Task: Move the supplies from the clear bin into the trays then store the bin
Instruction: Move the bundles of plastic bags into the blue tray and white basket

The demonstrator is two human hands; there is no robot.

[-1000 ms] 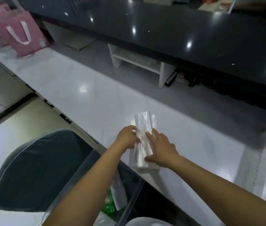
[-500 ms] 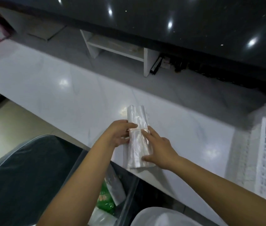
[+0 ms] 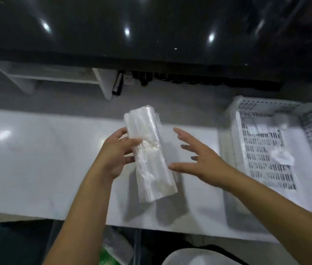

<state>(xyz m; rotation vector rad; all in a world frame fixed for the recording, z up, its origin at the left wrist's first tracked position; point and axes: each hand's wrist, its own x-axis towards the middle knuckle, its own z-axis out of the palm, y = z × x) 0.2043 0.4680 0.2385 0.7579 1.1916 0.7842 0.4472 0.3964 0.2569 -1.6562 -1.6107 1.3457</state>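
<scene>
The left hand (image 3: 116, 155) reaches forward from a bare forearm and grips a bundle of clear plastic bags (image 3: 148, 155) at its tied middle, thumb across the top face and fingers curled behind, so the bundle is lifted off the white table (image 3: 36, 161) with its far end pointing away and its near end hanging lower toward the person. The right hand (image 3: 199, 159) hovers just to the right of the bundle, palm turned toward it, fingers straight and spread wide, holding nothing; whether its thumb tip brushes the plastic cannot be told through the blur. Its forearm runs back to the lower right corner. Farther right of that hand, on the table, sits a white perforated tray (image 3: 235, 150) with a few pale, blurred items lying inside it. Below both wrists, at the near edge of the table, the rim of the clear bin (image 3: 137, 245) shows, with a green packet (image 3: 107, 259) and more plastic inside. Beyond the hands a dark glossy counter (image 3: 151, 25) spans the view.
</scene>
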